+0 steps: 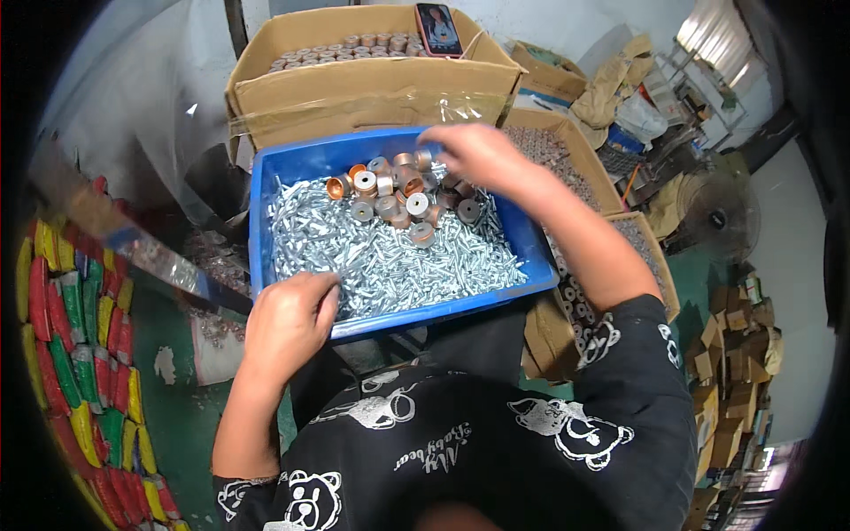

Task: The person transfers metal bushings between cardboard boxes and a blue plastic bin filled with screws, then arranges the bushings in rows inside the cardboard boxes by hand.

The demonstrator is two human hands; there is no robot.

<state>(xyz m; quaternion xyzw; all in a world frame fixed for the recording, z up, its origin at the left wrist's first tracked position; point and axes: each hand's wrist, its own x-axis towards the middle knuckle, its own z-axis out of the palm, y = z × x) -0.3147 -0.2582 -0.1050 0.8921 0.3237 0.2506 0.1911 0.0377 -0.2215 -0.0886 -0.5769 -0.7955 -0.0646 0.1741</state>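
Note:
A blue plastic bin (pixel 407 317) sits in front of me, filled with small shiny metal pins or screws (pixel 416 276). On top of them, toward the far side, lie several short metal cylinders with central holes (pixel 418 204), some copper-coloured inside. My left hand (pixel 288 319) rests over the near left rim, its thumb and fingers drawn together at the pins; whatever they pinch is hidden. Over the far right part of the bin, my right hand (pixel 482 157) curls its fingers down beside the cylinders. What lies under those fingers cannot be made out.
Behind the bin stands a cardboard box (pixel 372 97) with rows of cylinders and a phone (pixel 438 29) on its edge. More open boxes (pixel 651 257) of parts stand to the right. Red, green and yellow packets (pixel 84 354) are stacked at left, and a fan (pixel 713 217) stands at right.

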